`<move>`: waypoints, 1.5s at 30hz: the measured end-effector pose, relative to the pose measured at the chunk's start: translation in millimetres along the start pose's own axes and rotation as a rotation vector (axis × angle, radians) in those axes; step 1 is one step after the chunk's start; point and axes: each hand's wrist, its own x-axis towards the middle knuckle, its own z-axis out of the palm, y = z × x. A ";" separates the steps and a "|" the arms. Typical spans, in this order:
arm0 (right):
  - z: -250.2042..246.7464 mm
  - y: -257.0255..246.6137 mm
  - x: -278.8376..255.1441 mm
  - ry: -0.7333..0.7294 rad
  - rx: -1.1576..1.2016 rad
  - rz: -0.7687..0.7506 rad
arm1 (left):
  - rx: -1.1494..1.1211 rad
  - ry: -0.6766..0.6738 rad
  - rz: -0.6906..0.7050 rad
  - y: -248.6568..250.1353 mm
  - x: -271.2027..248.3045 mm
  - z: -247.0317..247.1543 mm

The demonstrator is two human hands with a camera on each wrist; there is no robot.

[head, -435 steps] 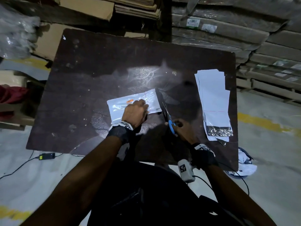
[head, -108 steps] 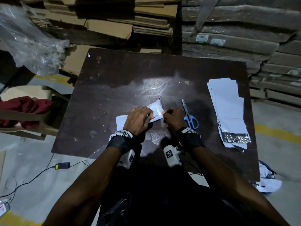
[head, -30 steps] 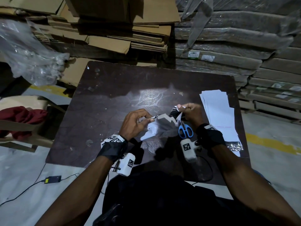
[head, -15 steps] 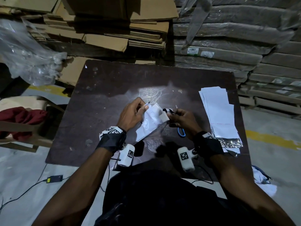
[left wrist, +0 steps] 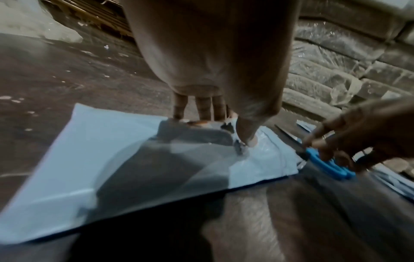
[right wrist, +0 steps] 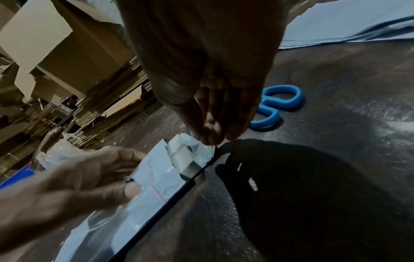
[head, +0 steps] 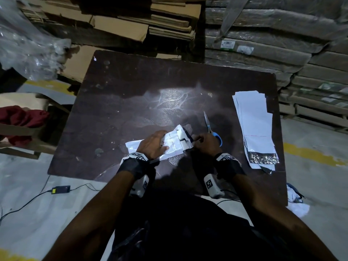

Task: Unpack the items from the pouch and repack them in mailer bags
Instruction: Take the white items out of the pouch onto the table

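A white mailer bag [head: 175, 146] lies flat on the dark table [head: 122, 102], near its front edge. My left hand [head: 158, 143] presses on the bag's middle with straight fingers, seen close in the left wrist view [left wrist: 224, 127]. My right hand [head: 197, 141] pinches the bag's right end, where the flap is folded and creased [right wrist: 179, 156]. In the right wrist view the right hand's fingertips [right wrist: 212, 140] meet at that edge. What is inside the bag is hidden. Blue-handled scissors [head: 211, 130] lie shut just behind the right hand.
A stack of white mailer bags [head: 254, 129] lies along the table's right side. Flattened cardboard [head: 150, 21] and wrapped bundles [head: 263, 34] stand behind the table. Clear plastic wrap [head: 28, 49] and a red cloth [head: 20, 119] are at left. White waste [head: 297, 202] lies on the floor.
The bag was held up between both hands; now it lies flat on the table. My left hand has come down on it, and the right hand stays at its right end.
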 end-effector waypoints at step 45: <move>-30.9 -44.6 64.6 0.018 0.635 0.082 | 0.249 0.081 -0.143 -109.3 -52.4 -38.2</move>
